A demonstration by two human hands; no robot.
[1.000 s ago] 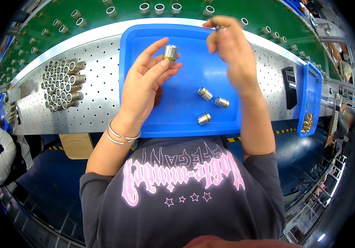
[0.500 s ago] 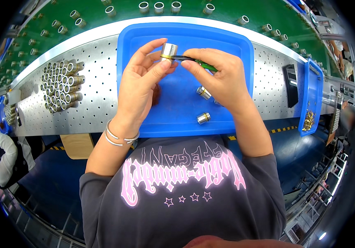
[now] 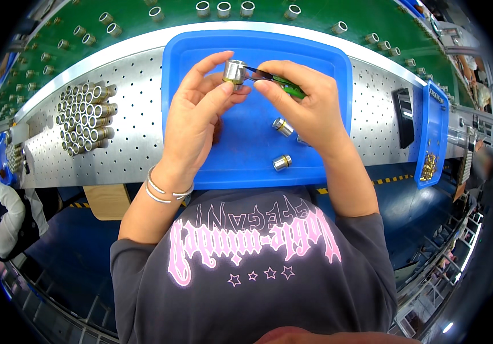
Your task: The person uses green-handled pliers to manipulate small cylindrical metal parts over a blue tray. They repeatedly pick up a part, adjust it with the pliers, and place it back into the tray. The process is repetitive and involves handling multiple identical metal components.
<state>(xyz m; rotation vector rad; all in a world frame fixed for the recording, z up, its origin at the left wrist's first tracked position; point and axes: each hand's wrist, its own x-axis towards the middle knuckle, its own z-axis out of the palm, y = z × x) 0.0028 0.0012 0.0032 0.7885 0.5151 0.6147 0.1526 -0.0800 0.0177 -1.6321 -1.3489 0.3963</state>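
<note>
Above the blue tray [image 3: 252, 182], my left hand [image 3: 203, 100] pinches a short silver metal sleeve [image 3: 234, 70] between thumb and fingers. A yellowish band rings the sleeve near its lower end. My right hand [image 3: 309, 100] is closed on black and green tweezers [image 3: 281, 83]. Their dark tips stand spread apart at the sleeve's right side; whether both touch it is hard to tell. Under my hands in the tray lie a metal sleeve [image 3: 282, 126] and another sleeve [image 3: 282, 163], with one more partly hidden behind my right wrist. A brown thing behind my left hand is mostly hidden.
Many sleeves [image 3: 86, 120] stand grouped on the perforated metal table [image 3: 137, 114] at left. Beyond the tray runs a green surface [image 3: 180, 17] with scattered sleeves. To the right are a black device [image 3: 404, 119] and a blue bin [image 3: 438, 114] holding small brass-coloured parts. A person's sleeve [image 3: 8, 226] shows far left.
The tweezers' tips have parted, the upper one now higher beside the sleeve. My left hand has turned the sleeve slightly, so more of its lower end shows.
</note>
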